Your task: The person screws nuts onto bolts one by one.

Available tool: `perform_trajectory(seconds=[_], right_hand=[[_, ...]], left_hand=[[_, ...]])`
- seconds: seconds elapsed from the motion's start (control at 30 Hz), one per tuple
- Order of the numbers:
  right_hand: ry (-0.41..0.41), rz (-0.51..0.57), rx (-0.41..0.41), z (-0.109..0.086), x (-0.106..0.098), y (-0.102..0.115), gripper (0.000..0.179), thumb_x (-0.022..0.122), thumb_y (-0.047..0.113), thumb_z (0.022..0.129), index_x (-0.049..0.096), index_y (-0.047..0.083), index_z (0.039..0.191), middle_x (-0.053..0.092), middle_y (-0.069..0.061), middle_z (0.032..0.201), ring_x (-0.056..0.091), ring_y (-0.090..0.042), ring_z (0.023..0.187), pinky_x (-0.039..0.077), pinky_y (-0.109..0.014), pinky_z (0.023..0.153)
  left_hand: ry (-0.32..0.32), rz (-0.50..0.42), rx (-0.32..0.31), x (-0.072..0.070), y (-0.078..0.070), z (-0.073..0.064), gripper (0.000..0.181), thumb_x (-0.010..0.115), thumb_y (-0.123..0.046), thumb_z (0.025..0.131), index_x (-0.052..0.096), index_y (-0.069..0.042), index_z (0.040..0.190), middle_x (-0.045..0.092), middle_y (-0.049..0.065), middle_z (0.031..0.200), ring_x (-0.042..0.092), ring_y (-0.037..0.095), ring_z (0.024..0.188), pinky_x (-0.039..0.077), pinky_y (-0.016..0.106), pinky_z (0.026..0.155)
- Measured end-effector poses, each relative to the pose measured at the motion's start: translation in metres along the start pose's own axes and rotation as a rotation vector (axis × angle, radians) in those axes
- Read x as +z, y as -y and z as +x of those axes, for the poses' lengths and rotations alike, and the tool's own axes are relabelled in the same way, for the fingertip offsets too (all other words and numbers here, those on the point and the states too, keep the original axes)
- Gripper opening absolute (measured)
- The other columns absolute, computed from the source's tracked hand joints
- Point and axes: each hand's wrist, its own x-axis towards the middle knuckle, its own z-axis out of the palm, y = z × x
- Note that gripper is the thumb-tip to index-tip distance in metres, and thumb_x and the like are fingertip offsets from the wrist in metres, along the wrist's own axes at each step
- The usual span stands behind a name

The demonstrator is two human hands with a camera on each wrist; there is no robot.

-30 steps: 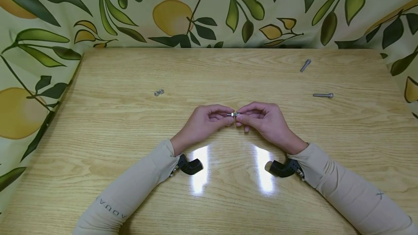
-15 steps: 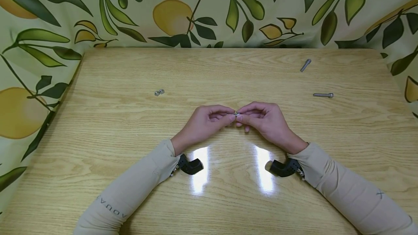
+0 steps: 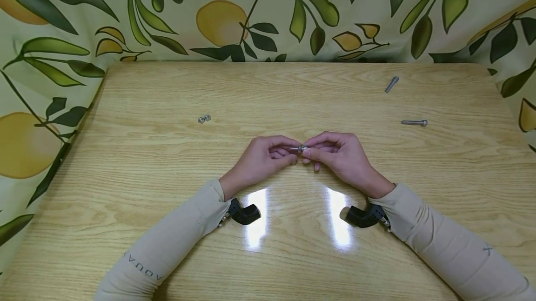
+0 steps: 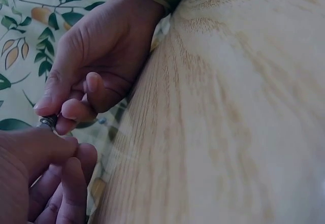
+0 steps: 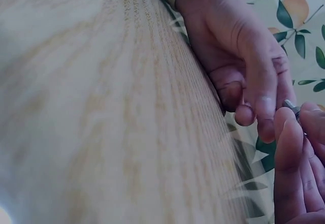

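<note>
In the head view my right hand (image 3: 337, 154) pinches a small metal bolt (image 3: 294, 149) by its head end, between thumb and forefinger. The shaft points left, with a hex nut (image 3: 299, 149) around it close to the right fingertips. My left hand (image 3: 268, 154) is beside the shaft, its bent forefinger behind the bolt and its thumb lowered away from it. From the right wrist, the shaft tip (image 5: 288, 103) shows beyond the left thumb (image 5: 266, 120), apart from it. Whether the left forefinger touches the bolt, I cannot tell.
Two loose nuts (image 3: 204, 118) lie together on the wooden table (image 3: 167, 161), left of the hands. Toward the right lie two more bolts, one slanted (image 3: 391, 84) and one level (image 3: 414, 123). A leaf-patterned cloth (image 3: 268, 12) hangs behind the table.
My left thumb first closed over the shaft and nut, then dropped away, so both show again. The visible nut is now nearer the right fingertips. The right hand has hardly moved.
</note>
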Motion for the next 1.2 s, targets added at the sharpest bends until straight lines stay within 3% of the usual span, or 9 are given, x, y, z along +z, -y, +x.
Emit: perform_trajectory(seconds=[0.17,0.37,0.5,0.57,0.7,0.87,0.93,1.03,1.2], right_hand=[[0.0,0.002,0.006,-0.0004,0.0001,0.0004,0.023,0.071,0.012,0.088,0.068,-0.004,0.105,0.078,0.002,0.084,0.074,-0.019,0.072,0.058,-0.031,0.059],[0.001,0.002,0.003,0.0002,0.0011,-0.0005,0.022,0.072,0.011,0.088,0.068,-0.004,0.104,0.078,0.002,0.083,0.074,-0.02,0.073,0.058,-0.031,0.058],[0.002,-0.008,-0.002,0.0002,0.001,-0.0007,0.022,0.072,0.011,0.088,0.068,-0.003,0.104,0.078,0.002,0.084,0.075,-0.02,0.075,0.058,-0.032,0.058],[0.001,-0.012,-0.001,0.0002,0.0008,-0.0008,0.023,0.072,0.012,0.087,0.068,-0.003,0.104,0.078,0.002,0.083,0.075,-0.019,0.075,0.058,-0.032,0.058],[-0.004,-0.039,0.003,-0.0006,0.0006,-0.0009,0.023,0.073,0.012,0.087,0.068,-0.002,0.104,0.077,0.004,0.081,0.073,-0.018,0.069,0.058,-0.031,0.059],[0.0,-0.039,-0.003,-0.0001,0.0013,-0.0006,0.022,0.072,0.012,0.087,0.068,-0.002,0.104,0.078,0.003,0.082,0.074,-0.019,0.073,0.058,-0.031,0.058],[0.003,-0.038,-0.006,0.0002,0.0013,-0.0006,0.022,0.072,0.012,0.087,0.068,-0.002,0.104,0.078,0.003,0.083,0.074,-0.018,0.075,0.058,-0.032,0.058],[0.003,-0.048,-0.006,-0.0001,0.001,-0.0013,0.022,0.073,0.013,0.087,0.069,-0.001,0.104,0.078,0.004,0.083,0.073,-0.017,0.07,0.058,-0.031,0.059],[0.009,-0.057,-0.009,-0.0003,0.0009,-0.0022,0.022,0.073,0.013,0.087,0.069,-0.001,0.104,0.078,0.004,0.084,0.073,-0.016,0.071,0.058,-0.031,0.06]], left_hand=[[-0.022,-0.034,0.005,-0.0005,-0.0006,-0.0011,0.024,0.072,-0.032,0.089,0.072,-0.02,0.11,0.076,0.0,0.097,0.073,0.011,0.085,0.06,0.027,0.078],[-0.024,-0.068,0.032,-0.0016,-0.0002,-0.0015,0.028,0.071,-0.022,0.09,0.068,-0.017,0.117,0.074,0.003,0.104,0.072,0.013,0.09,0.06,0.029,0.08],[-0.022,-0.05,0.01,-0.0012,-0.0014,-0.0013,0.023,0.067,-0.031,0.093,0.069,-0.019,0.113,0.076,0.001,0.098,0.073,0.012,0.087,0.06,0.03,0.078],[-0.014,-0.039,0.018,-0.0007,-0.0013,-0.0011,0.02,0.068,-0.026,0.093,0.07,-0.019,0.111,0.076,0.002,0.097,0.073,0.012,0.085,0.06,0.03,0.077],[-0.001,-0.021,0.028,-0.0002,0.0,-0.0008,0.034,0.074,-0.024,0.088,0.065,-0.02,0.12,0.074,0.001,0.103,0.072,0.011,0.088,0.059,0.026,0.08],[-0.028,-0.026,-0.01,-0.0006,-0.0002,0.0,0.028,0.066,-0.037,0.093,0.067,-0.019,0.115,0.074,0.0,0.1,0.072,0.01,0.088,0.059,0.027,0.078],[-0.027,-0.026,0.006,-0.0005,-0.0001,0.0006,0.024,0.067,-0.03,0.092,0.067,-0.019,0.113,0.074,0.001,0.102,0.072,0.011,0.088,0.059,0.027,0.078],[-0.014,-0.018,0.036,-0.0003,0.0,0.0005,0.032,0.074,-0.024,0.087,0.066,-0.018,0.117,0.072,0.0,0.108,0.071,0.011,0.09,0.059,0.026,0.08],[-0.025,-0.009,0.009,-0.0006,-0.0003,0.0001,0.028,0.068,-0.035,0.091,0.068,-0.019,0.114,0.074,-0.002,0.101,0.071,0.01,0.087,0.058,0.026,0.078]])
